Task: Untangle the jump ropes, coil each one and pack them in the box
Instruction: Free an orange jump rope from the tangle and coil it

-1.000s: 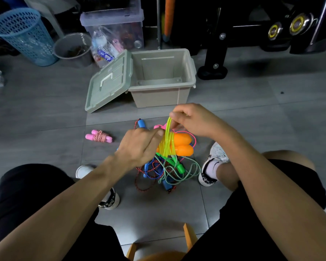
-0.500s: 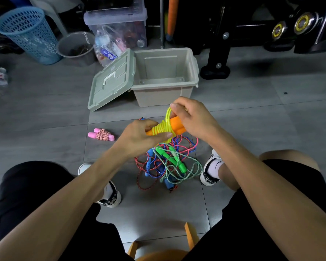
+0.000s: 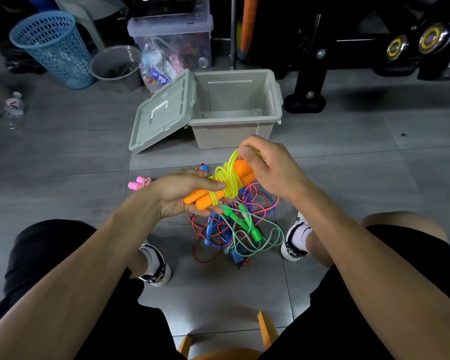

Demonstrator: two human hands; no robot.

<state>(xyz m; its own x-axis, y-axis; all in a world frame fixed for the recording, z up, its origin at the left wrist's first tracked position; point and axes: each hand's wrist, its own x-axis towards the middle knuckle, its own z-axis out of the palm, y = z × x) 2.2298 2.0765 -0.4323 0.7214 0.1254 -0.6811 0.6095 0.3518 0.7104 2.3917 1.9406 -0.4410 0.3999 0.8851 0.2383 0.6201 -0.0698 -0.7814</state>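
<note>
A jump rope with two orange handles (image 3: 205, 200) and a yellow cord (image 3: 227, 181) wound round them is held above the floor. My left hand (image 3: 179, 193) grips the lower ends of the handles. My right hand (image 3: 266, 166) pinches a loop of the yellow cord at the upper ends. Below lies a tangle of ropes (image 3: 234, 229) with green, blue, red and pink cords. A coiled rope with pink handles (image 3: 139, 183) lies on the floor to the left. The beige box (image 3: 234, 131) stands open behind, with nothing visible inside.
The box's green-grey lid (image 3: 161, 113) leans against its left side. A blue basket (image 3: 52, 48), a grey bucket (image 3: 115, 66) and a clear bin (image 3: 172, 42) stand at the back left. Black gym equipment (image 3: 312, 81) is at the back right. My shoes flank the tangle.
The orange handles turned from upright to lying slantwise between my hands. The yellow cord, first stretched up in long loops, is now wrapped round the handles. Both hands rose slightly toward the box.
</note>
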